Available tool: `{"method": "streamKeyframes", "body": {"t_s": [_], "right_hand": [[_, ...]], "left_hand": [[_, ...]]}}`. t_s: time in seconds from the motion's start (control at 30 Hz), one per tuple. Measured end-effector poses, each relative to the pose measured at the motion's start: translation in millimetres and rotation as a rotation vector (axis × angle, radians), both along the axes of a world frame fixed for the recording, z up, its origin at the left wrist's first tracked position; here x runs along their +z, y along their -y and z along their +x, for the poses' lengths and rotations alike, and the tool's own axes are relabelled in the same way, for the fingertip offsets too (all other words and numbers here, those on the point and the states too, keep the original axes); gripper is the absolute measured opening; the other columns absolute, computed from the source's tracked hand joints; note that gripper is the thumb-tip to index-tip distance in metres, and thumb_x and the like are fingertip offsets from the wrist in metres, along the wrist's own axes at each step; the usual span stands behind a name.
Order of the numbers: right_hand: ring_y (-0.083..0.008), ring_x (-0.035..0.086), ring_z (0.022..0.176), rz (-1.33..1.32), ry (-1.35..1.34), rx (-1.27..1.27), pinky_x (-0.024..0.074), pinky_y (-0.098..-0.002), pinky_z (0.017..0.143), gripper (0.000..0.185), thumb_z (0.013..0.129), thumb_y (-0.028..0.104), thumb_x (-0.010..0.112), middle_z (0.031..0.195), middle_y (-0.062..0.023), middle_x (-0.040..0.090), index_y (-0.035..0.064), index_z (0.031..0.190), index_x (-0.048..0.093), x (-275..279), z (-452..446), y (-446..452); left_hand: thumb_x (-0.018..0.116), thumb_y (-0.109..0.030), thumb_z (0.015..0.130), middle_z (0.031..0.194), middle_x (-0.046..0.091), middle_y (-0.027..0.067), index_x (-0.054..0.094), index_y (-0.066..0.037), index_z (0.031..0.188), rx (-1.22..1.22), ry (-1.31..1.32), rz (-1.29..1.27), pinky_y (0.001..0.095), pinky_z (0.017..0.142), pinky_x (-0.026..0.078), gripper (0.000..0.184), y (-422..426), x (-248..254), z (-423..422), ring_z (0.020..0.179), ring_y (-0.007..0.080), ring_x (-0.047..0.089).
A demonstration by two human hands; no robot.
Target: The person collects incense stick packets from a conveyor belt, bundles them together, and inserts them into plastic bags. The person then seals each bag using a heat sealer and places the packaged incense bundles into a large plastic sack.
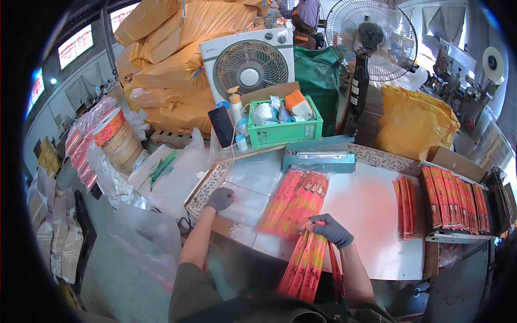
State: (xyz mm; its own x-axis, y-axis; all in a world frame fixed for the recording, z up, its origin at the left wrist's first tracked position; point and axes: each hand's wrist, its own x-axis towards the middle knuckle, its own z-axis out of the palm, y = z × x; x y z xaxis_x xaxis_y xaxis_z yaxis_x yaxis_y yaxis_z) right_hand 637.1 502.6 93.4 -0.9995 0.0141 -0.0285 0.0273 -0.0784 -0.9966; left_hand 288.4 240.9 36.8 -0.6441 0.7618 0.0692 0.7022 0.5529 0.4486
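R hand (331, 231), grey-gloved, gripping upper ends of long flat red/yel. packets (304, 267); they hang below it, nr front edge of white tabletop (371, 226). L hand (219, 199) by clear plastic sheets (256, 173), grip: can't tell.

Place is read as a packing workshop or small factory floor. Bulky orange sacks (175, 72) are stacked high at 11 o'clock; a wooden pallet (172, 139) is seen at their base. Box fan (251, 70) is stood at 12, pedestal fan (371, 35) at 1. Machinery (455, 70) is sited at 2, with a white reel (494, 65) mounted near it. Printed rolls (114, 132) are piled at 9, with plastic wrap bunched alongside. Identical long red packets (449, 196) are lined up in bulk at 3, by the white worktop (371, 215).
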Motion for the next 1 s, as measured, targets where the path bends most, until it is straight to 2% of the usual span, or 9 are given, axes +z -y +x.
{"method": "streamKeyframes", "body": {"t_s": [0.17,0.27,0.37,0.47,0.67,0.77,1.0], "right_hand": [[-0.0171,0.063,0.094,0.025,0.010,-0.006,0.0450,-0.0300,0.090,0.027,0.088,0.019,0.060,0.095,-0.0103,0.068,-0.0026,0.102,0.067,6.9,1.1,2.2],[-0.0168,0.062,0.094,0.027,0.005,-0.007,0.0447,-0.0299,0.090,0.027,0.089,0.020,0.059,0.094,-0.0098,0.068,-0.0021,0.102,0.067,6.6,0.5,2.8],[-0.0166,0.062,0.094,0.038,-0.007,-0.003,0.0447,-0.0298,0.090,0.026,0.088,0.019,0.059,0.094,-0.0097,0.068,-0.0017,0.102,0.067,6.8,0.1,3.0],[-0.0164,0.062,0.094,0.041,-0.009,0.004,0.0448,-0.0297,0.090,0.026,0.088,0.019,0.058,0.094,-0.0097,0.068,-0.0016,0.102,0.067,6.5,-0.9,3.1],[-0.0165,0.062,0.095,0.015,0.000,0.012,0.0448,-0.0299,0.090,0.026,0.088,0.018,0.058,0.095,-0.0102,0.068,-0.0021,0.102,0.067,7.8,-1.2,3.6],[-0.0168,0.062,0.095,0.013,-0.003,0.015,0.0449,-0.0300,0.090,0.026,0.088,0.018,0.058,0.096,-0.0103,0.068,-0.0022,0.102,0.067,4.6,-1.8,2.7],[-0.0173,0.063,0.096,0.009,-0.012,0.025,0.0447,-0.0301,0.090,0.026,0.088,0.018,0.059,0.096,-0.0104,0.068,-0.0023,0.102,0.067,4.8,-3.9,3.6]], "left_hand": [[0.064,-0.019,0.069,0.080,0.067,0.0123,0.071,-0.009,0.078,0.069,0.134,0.072,0.0342,0.071,0.050,0.016,0.5,31.2,15.8,0.076,0.0265,0.065],[0.064,-0.018,0.069,0.077,0.067,0.0107,0.069,-0.007,0.079,0.095,0.086,0.064,0.0333,0.070,0.050,0.016,0.5,28.7,11.5,0.074,0.0248,0.065],[0.065,-0.019,0.072,0.075,0.067,0.0105,0.065,-0.005,0.082,0.139,0.205,0.233,0.0327,0.069,0.049,0.017,-0.5,13.6,5.5,0.073,0.0235,0.065],[0.065,-0.020,0.076,0.075,0.066,0.0119,0.062,-0.004,0.084,0.118,0.188,0.280,0.0324,0.068,0.049,0.018,-4.6,5.1,0.3,0.073,0.0221,0.065],[0.064,-0.022,0.078,0.075,0.065,0.0132,0.063,-0.004,0.084,0.128,0.145,0.319,0.0354,0.067,0.048,0.019,-15.9,13.4,4.3,0.071,0.0247,0.063],[0.063,-0.024,0.078,0.074,0.064,0.0139,0.064,-0.005,0.085,0.103,-0.005,0.181,0.0373,0.066,0.047,0.020,-18.7,21.8,5.7,0.070,0.0273,0.061],[0.063,-0.026,0.078,0.071,0.063,0.0139,0.067,-0.006,0.085,0.127,0.050,0.152,0.0369,0.065,0.047,0.022,-19.3,37.9,16.9,0.068,0.0279,0.061]]}}
